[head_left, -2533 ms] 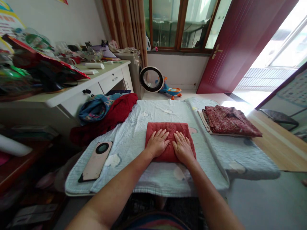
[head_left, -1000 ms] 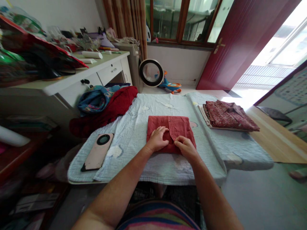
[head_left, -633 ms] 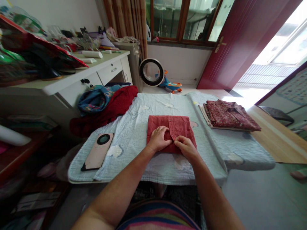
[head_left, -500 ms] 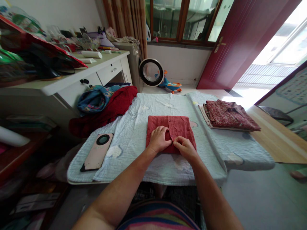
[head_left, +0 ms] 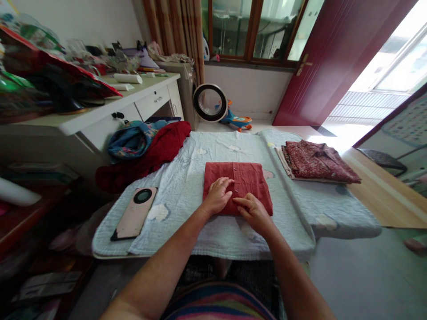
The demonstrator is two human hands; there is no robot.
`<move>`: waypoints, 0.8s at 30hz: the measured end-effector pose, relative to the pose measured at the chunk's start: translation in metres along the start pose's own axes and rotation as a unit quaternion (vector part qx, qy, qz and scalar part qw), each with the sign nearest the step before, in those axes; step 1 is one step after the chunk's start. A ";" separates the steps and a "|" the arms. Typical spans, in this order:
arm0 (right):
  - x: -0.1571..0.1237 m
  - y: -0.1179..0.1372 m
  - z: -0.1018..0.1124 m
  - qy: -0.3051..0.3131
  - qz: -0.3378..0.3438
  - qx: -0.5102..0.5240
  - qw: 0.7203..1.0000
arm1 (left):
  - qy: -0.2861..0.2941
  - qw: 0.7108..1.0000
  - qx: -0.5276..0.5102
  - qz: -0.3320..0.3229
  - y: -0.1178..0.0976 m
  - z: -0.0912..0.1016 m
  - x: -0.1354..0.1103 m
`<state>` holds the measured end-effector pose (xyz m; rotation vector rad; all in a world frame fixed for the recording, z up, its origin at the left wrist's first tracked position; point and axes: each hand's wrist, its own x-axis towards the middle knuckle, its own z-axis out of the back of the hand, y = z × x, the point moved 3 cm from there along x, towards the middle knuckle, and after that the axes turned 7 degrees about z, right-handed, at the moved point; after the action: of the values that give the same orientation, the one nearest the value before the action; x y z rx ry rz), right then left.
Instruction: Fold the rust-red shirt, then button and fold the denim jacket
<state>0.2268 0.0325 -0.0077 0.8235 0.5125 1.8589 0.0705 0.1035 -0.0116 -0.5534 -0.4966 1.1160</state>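
Observation:
A folded red shirt (head_left: 248, 178) with a button placket lies in the middle of a pale blue quilt (head_left: 180, 191) spread over the table. My left hand (head_left: 216, 196) rests on the shirt's near left part, fingers slightly bent and lying on the cloth. My right hand (head_left: 252, 210) is on the shirt's near edge. Its fingers are pressed together and point left, pinching the cloth by the placket. The two hands almost touch.
A phone (head_left: 134, 213) lies face down on the quilt's left side. Unfolded red and blue clothes (head_left: 147, 146) are heaped at the far left. Folded patterned shirts (head_left: 318, 161) are stacked at the right. A cluttered white desk (head_left: 100, 116) stands on the left.
Both hands lay flat side by side on the shirt. They then drew back to its near edge, and the right hand's fingers closed on the placket and slid left.

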 end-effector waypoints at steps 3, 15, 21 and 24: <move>0.002 0.007 0.011 0.043 0.018 0.009 0.999 | -0.043 0.997 0.058 -0.028 -0.010 -0.005 -0.009; 0.056 -0.038 -0.002 0.009 0.055 -0.112 0.992 | -0.043 0.990 0.102 -0.086 -0.015 -0.016 -0.025; 0.067 -0.039 0.006 0.077 0.005 -0.221 0.972 | -0.013 0.991 0.116 -0.071 -0.028 0.002 -0.012; 0.078 -0.036 0.009 0.064 0.015 -0.212 0.975 | -0.047 0.987 0.145 -0.051 -0.028 0.004 0.001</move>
<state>0.2349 0.1184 -0.0014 0.4290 0.1673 1.9632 0.0875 0.0955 0.0096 -0.2201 -0.4300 1.0953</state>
